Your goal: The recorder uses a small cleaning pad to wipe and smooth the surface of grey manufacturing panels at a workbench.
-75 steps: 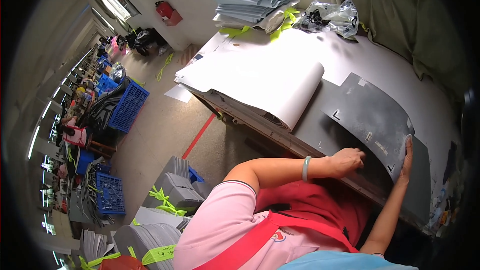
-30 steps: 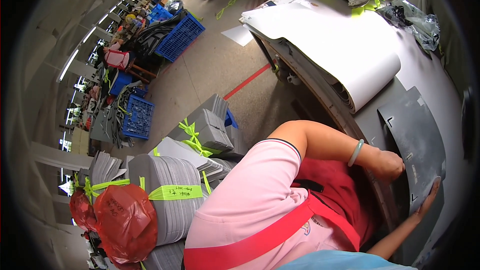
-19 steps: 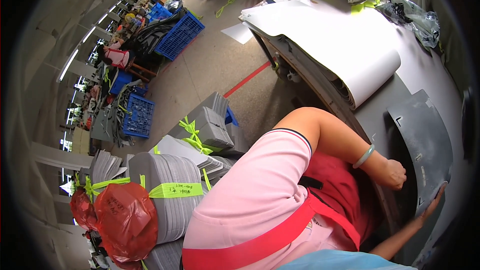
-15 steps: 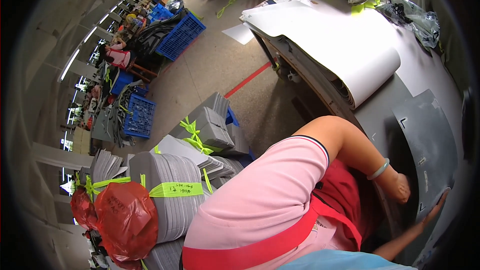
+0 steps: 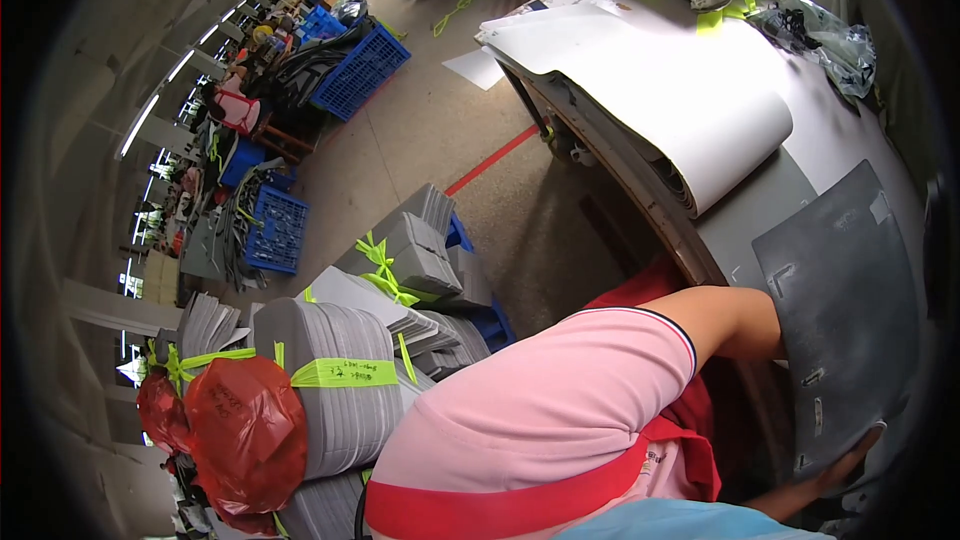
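A dark grey template sheet [image 5: 850, 310] with small L-shaped and straight slots is tilted up over the table at the right. My right hand [image 5: 858, 455] grips its near lower edge, with the thumb on the face and the other fingers mostly hidden. My left forearm [image 5: 740, 320] reaches under or behind the sheet's left edge, so the left hand itself is out of sight. Grey sheet material [image 5: 755, 210] lies on the table beyond the template.
A large white sheet roll [image 5: 660, 90] covers the table's far part, with clear plastic bags [image 5: 830, 45] behind it. At the left stand grey sheet stacks [image 5: 335, 340] tied with yellow-green ribbon, and a red plastic bag [image 5: 245, 430]. Blue crates [image 5: 360, 70] stand farther off.
The template has shifted left and now covers my left hand, which was visible beside it as a closed hand. My left arm has lowered and straightened. My right hand stays on the edge.
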### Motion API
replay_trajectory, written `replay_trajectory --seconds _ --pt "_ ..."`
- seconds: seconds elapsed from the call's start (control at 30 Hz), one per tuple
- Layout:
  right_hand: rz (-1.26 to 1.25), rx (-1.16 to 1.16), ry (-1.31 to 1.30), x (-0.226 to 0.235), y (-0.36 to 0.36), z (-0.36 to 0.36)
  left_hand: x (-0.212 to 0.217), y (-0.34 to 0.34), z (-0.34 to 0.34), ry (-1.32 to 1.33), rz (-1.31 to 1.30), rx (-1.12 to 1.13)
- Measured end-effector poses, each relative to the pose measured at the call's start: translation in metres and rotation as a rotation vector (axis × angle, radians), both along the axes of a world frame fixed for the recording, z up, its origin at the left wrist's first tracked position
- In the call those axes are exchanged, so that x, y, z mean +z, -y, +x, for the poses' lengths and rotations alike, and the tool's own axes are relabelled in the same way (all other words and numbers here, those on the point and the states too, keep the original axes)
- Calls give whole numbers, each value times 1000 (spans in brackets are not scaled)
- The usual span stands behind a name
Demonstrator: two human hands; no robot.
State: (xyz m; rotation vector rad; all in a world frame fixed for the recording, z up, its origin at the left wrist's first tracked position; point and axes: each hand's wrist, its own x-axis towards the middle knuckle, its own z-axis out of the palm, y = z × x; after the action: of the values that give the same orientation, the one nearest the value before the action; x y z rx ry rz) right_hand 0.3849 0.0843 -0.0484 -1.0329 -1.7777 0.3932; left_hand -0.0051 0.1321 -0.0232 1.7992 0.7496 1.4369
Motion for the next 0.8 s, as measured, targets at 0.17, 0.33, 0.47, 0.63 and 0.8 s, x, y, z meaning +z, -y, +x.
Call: replay_trajectory --seconds 0.17,0.33,0.47,0.63,0.8 --pt "-283 -144 -247 7 -5 -34 65 -71 -125 95 -84 528" --pt "-58 -301 57 40 41 -30 150 -7 -287 227 122 770" --pt "-484 -310 -610 103 58 -108 175 99 -480 61 -400 1254" --pt "-728 12 -924 111 43 -103 50 171 -520 351 -623 1391" --pt "-1211 1432 -1383 72 -6 -100 -13 210 -544 102 -783 1642"
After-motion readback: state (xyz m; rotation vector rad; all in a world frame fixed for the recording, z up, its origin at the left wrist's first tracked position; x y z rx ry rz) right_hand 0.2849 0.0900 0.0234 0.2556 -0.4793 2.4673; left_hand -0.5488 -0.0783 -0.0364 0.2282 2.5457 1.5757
